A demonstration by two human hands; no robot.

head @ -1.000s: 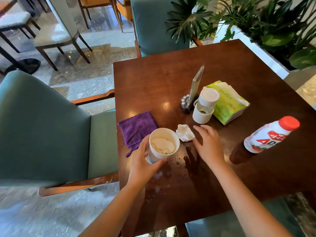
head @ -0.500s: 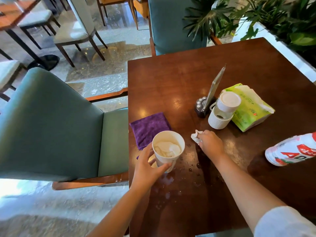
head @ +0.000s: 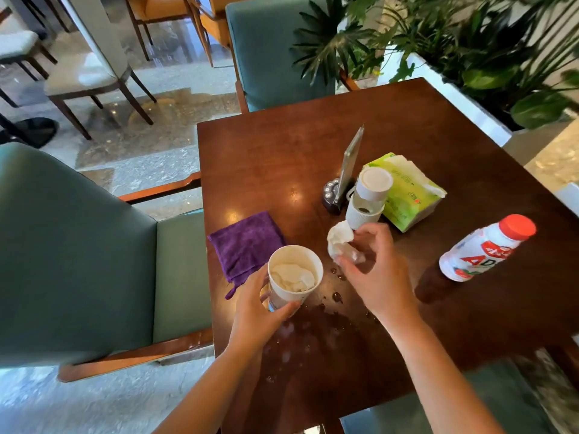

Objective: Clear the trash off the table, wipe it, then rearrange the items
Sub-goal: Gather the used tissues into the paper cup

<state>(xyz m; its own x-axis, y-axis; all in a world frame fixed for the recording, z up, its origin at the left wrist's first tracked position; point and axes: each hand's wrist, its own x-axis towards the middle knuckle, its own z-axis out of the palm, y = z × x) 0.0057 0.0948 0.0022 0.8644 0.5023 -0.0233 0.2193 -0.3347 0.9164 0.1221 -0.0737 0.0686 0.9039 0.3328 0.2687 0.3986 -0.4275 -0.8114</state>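
Note:
My left hand (head: pixel 253 311) grips a white paper cup (head: pixel 294 277) with crumpled tissue inside, near the left edge of the dark wooden table (head: pixel 454 136). My right hand (head: pixel 376 270) pinches a crumpled white tissue (head: pixel 340 241), lifted off the table just right of the cup. A folded purple cloth (head: pixel 247 244) lies left of the cup. Water drops (head: pixel 336 297) dot the tabletop in front of the cup.
Behind my right hand stand a white lidded tumbler (head: pixel 368 198), a sign stand on a dark base (head: pixel 351 164) and a green tissue pack (head: pixel 407 192). A white drink bottle with a red cap (head: pixel 485 249) lies at right. Teal chairs (head: pixel 78 245) and plants (head: pixel 485 42) surround the table.
My right hand reached the crumpled tissue, closed on it and has lifted it off the table toward the cup. The left hand kept holding the cup.

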